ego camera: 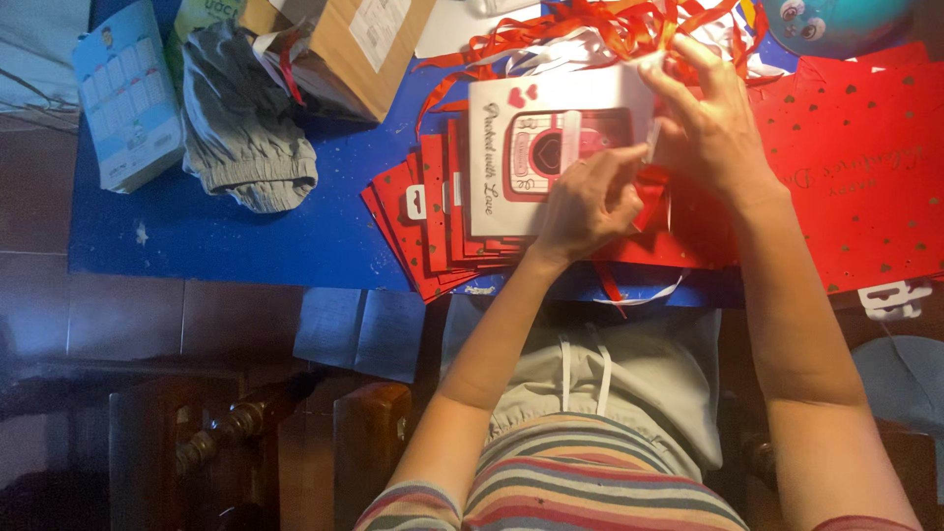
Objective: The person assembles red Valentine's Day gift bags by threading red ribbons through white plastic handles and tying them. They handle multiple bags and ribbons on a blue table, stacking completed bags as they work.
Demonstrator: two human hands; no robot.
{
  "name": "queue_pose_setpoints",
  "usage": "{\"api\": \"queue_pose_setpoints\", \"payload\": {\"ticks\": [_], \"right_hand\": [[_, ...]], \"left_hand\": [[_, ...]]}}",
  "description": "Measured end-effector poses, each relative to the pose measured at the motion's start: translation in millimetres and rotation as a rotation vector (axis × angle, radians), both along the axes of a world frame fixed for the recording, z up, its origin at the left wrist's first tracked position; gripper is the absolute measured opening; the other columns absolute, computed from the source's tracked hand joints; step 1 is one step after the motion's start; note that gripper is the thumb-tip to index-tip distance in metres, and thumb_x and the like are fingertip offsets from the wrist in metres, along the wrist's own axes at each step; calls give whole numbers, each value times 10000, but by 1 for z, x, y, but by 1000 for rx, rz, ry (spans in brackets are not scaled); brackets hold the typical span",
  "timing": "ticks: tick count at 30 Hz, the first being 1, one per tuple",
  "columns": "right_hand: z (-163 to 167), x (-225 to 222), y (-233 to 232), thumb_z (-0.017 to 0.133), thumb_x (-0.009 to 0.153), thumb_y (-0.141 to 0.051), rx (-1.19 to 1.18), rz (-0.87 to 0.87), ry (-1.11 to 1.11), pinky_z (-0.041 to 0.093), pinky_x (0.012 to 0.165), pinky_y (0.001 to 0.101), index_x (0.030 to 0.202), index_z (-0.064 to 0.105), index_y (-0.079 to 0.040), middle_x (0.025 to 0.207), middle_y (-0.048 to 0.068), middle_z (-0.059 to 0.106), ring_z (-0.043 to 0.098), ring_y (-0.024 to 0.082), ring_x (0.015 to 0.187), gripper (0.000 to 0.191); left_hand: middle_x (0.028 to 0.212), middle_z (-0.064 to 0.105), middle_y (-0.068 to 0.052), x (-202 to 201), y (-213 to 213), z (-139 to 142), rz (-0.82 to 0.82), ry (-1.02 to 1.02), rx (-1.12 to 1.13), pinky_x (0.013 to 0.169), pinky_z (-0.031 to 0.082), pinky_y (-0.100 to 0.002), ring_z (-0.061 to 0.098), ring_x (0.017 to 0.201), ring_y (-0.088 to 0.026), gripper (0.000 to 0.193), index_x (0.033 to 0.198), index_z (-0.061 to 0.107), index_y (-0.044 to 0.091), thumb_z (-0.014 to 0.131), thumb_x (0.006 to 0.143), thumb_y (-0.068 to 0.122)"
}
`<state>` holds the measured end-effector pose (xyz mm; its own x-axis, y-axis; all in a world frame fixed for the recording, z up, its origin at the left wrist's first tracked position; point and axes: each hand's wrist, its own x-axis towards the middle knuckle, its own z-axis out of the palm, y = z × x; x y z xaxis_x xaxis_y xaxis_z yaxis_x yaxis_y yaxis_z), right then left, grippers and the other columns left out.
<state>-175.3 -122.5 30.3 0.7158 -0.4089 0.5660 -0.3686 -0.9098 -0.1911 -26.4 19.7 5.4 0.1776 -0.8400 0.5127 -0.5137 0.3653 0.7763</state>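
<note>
A white gift bag (516, 147) with a pink and dark red picture lies flat on a stack of red gift bags (428, 231) on the blue table (246, 216). My left hand (587, 204) pinches the white bag's right end, fingers closed on its edge. My right hand (710, 123) grips the same end from above, thumb and fingers on the bag's upper right corner. A tangle of red and white ribbons (590, 34) lies just beyond the bag.
More flat red bags (865, 177) with gold dots spread to the right. A grey cloth (241, 123), a cardboard box (359, 49) and a light blue booklet (128, 98) sit at the left. A wooden chair (265, 442) stands below the table edge.
</note>
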Motion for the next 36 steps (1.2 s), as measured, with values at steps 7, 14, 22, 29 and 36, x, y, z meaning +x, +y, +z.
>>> {"api": "queue_pose_setpoints", "payload": {"ticks": [7, 14, 22, 29, 36], "right_hand": [[5, -10, 14, 853, 803, -195, 48, 6, -54, 486, 1112, 475, 1181, 741, -57, 1310, 138, 676, 644, 347, 1200, 418], [-37, -15, 23, 683, 1012, -111, 1021, -4, -593, 570, 851, 340, 1263, 663, -32, 1106, 62, 719, 702, 174, 952, 264], [-19, -39, 65, 736, 928, -118, 1181, -251, -325, 548, 675, 313, 1310, 558, 30, 1080, 89, 701, 693, 142, 787, 446], [2, -50, 67, 879, 830, -155, 497, -312, -143, 524, 876, 410, 1541, 452, 46, 1255, 229, 561, 613, 288, 1101, 854], [-9, -49, 55, 781, 948, -26, 192, -314, -60, 527, 1028, 414, 1217, 719, -34, 1256, 147, 670, 613, 316, 1190, 276]], "left_hand": [[1013, 619, -45, -4, 31, 36, 42, -275, -237, 839, 518, -396, 644, 962, -269, 333, 1277, 607, 157, 688, 959, 105], [1012, 666, 2, -13, 55, 38, 152, -303, -845, 842, 519, -360, 602, 905, -189, 239, 1067, 642, 212, 782, 874, 229], [1120, 669, -45, -12, 20, 29, 218, -34, -232, 950, 503, -359, 632, 1034, -240, 199, 1131, 642, 129, 682, 949, 59], [1080, 698, -47, -12, -26, 10, 202, -131, 99, 928, 525, -411, 671, 1052, -269, 231, 1141, 685, 126, 677, 922, 200], [941, 688, -54, -22, -46, -5, 152, -209, 272, 780, 548, -428, 697, 915, -271, 194, 993, 703, 138, 658, 939, 319]]}}
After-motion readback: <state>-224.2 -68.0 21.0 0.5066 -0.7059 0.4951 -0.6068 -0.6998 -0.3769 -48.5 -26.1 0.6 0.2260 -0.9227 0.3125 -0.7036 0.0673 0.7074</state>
